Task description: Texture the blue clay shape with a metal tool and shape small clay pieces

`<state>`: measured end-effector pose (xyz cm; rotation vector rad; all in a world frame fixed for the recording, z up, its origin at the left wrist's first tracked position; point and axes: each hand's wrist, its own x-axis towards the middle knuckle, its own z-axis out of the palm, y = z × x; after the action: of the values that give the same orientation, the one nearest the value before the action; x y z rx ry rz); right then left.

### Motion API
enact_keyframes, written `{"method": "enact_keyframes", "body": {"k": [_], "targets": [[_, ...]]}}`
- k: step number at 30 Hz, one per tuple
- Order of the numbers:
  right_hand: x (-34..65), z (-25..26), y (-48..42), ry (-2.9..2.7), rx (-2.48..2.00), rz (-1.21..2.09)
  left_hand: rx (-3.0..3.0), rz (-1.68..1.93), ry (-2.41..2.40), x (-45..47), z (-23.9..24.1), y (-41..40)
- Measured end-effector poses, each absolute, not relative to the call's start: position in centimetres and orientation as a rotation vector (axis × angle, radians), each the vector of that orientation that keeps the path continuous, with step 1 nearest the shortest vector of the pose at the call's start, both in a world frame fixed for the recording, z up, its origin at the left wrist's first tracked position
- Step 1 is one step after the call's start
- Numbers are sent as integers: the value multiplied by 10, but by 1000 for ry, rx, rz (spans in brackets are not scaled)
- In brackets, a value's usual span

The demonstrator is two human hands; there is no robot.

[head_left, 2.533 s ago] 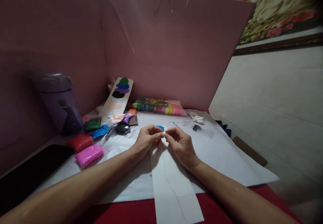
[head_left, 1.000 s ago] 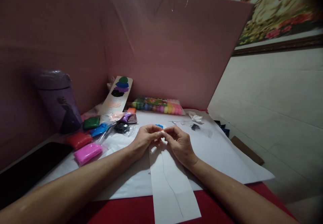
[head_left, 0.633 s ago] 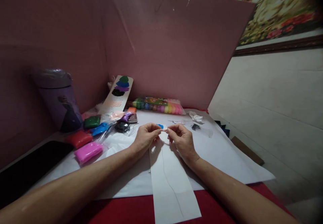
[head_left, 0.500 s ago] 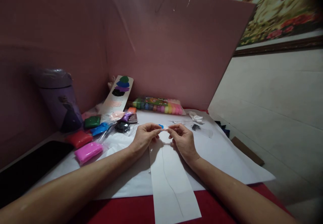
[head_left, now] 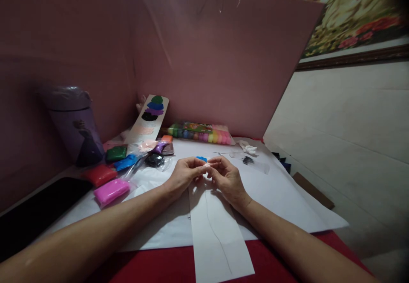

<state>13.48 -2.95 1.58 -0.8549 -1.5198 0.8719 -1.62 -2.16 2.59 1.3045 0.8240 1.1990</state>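
My left hand (head_left: 183,174) and my right hand (head_left: 225,176) meet fingertip to fingertip above a long white paper strip (head_left: 217,240). Both pinch one small pale pink piece of clay (head_left: 207,164) between thumb and fingers. A small blue clay piece (head_left: 201,158) lies on the white sheet (head_left: 287,198) just behind my fingers. A thin dark curved line runs down the strip.
Clay packets lie at the left: pink (head_left: 111,190), red (head_left: 99,174), green (head_left: 116,152), blue (head_left: 126,162), black (head_left: 155,160). A purple cup (head_left: 75,123), a colour-sample card (head_left: 147,119), a multicolour clay pack (head_left: 200,133), white scraps (head_left: 248,148) and a dark phone (head_left: 35,212) surround them. Pink boards stand behind.
My hands drew slightly apart with the pale piece stretched between them, then came back together. Now the fingertips touch again over the strip.
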Motion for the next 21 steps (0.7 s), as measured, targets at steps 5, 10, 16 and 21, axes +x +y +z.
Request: {"method": "enact_keyframes", "body": {"k": [5, 10, 16, 21], "targets": [[134, 14, -27, -1522, -859, 874, 1269, 1198, 805, -15, 24, -20], [134, 14, -28, -1564, -835, 796, 1296, 1169, 784, -15, 25, -21], [134, 18, -34, -1656, -896, 655, 1296, 1187, 739, -17, 25, -21], [133, 19, -35, -1640, -936, 606, 1280, 1206, 760, -14, 27, -22]]}}
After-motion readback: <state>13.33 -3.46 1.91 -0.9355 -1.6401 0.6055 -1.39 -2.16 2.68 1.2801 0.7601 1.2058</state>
